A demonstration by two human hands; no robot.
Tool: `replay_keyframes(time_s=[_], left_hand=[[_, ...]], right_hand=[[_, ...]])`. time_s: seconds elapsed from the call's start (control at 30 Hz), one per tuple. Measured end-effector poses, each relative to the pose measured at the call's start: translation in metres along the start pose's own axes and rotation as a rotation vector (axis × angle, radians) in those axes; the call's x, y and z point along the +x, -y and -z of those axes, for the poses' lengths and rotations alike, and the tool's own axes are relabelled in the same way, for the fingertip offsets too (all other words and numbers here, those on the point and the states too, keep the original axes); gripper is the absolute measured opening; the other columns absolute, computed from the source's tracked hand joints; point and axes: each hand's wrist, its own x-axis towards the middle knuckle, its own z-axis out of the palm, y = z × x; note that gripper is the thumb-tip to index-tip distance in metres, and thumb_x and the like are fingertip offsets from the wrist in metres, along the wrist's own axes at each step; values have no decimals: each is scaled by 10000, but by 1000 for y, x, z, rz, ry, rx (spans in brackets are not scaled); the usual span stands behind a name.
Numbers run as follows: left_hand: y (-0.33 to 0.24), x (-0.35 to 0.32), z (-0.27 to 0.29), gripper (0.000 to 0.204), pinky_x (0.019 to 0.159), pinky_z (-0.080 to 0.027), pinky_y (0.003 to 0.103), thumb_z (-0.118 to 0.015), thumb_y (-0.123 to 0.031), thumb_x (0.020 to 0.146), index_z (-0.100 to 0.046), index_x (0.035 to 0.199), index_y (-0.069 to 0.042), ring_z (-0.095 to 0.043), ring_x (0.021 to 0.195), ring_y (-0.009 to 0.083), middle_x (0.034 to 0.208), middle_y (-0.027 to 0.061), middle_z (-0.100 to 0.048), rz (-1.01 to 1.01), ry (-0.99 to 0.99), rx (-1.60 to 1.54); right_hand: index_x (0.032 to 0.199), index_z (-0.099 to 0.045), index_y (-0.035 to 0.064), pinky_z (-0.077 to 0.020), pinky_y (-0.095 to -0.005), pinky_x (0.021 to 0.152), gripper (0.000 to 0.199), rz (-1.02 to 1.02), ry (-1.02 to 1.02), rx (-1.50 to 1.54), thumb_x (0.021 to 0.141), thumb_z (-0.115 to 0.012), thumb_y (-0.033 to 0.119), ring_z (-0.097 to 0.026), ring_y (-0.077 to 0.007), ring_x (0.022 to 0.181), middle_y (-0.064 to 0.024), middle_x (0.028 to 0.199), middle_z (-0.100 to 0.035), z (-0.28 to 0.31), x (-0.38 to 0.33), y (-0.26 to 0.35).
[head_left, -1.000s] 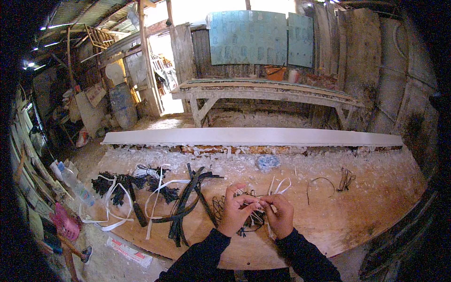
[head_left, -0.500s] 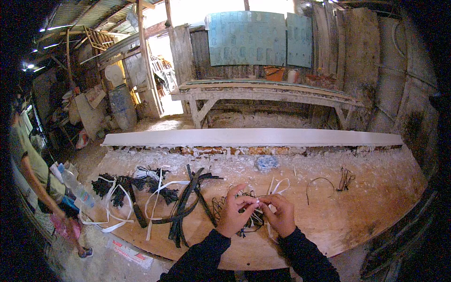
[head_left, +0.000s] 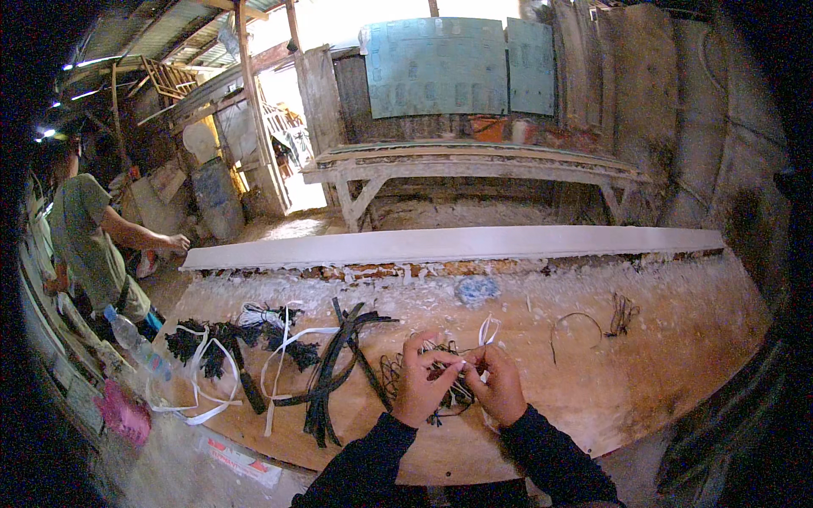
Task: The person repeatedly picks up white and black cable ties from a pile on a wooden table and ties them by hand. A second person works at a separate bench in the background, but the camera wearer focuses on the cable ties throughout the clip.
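Note:
My left hand (head_left: pixel 417 385) and my right hand (head_left: pixel 502 389) meet over the near part of the wooden table. Both are closed in a pinch on a thin white strip (head_left: pixel 489 328), with a small white bit showing between the fingertips and a loop standing up behind my right hand. Beneath and behind my hands lies a tangled bundle of thin dark cords (head_left: pixel 394 372), partly hidden by them. Just left of my left hand, long flat black strips (head_left: pixel 322 385) lie crossed on the table.
More white strips (head_left: pixel 196 385) and dark tufted bundles (head_left: pixel 182 341) lie at the left, near a plastic bottle (head_left: pixel 135 343). A crumpled blue-white piece (head_left: pixel 478 291) and a dark wire bunch (head_left: pixel 622 315) lie beyond. A long white board (head_left: pixel 449 248) edges the table's far side. A person (head_left: pixel 89 237) stands left.
The person at the left has straightened up and stretched an arm toward the table's far left corner. My hands keep their pinch on the white strip, almost unmoved.

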Motion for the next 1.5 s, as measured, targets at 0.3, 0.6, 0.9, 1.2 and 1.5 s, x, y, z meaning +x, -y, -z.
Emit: replay_keyframes(time_s=[0.3,0.6,0.9,1.2,1.5], left_hand=[[-1,4,3,456,672,-489,237,-596,14,771,-299,1112,-34,-581,780,138,837,113,-597,167,51,-321],[-1,1,6,80,644,-499,233,-567,-76,816,-550,859,-10,-573,741,125,832,52,-572,240,117,-319],[-2,0,5,81,754,-428,299,-614,-92,753,-604,822,-51,-565,815,195,818,58,-600,-41,27,43],[-6,1,6,137,612,-480,221,-610,-67,780,-591,895,5,-553,745,126,855,54,-556,-23,123,-43],[-2,4,10,186,673,-475,259,-634,-181,774,-603,891,-40,-598,755,140,797,26,-618,93,186,-48]], right_hand=[[853,-518,77,-424,-239,630,106,-316,145,684,824,-573,162,-517,-117,691,-9,771,-541,-1,-1,-1],[853,-537,73,-446,-239,680,77,-589,318,1198,812,-579,123,-565,-121,750,-9,796,-575,8,4,3],[845,-549,51,-456,-258,696,84,-601,301,1280,794,-597,96,-575,-140,752,-47,805,-599,4,2,-7],[811,-540,54,-434,-277,707,89,-616,318,1223,790,-604,113,-560,-153,759,-56,802,-593,11,3,-5],[776,-523,61,-475,-331,654,133,-642,172,1157,721,-645,58,-572,-196,691,-69,766,-585,9,2,14]])
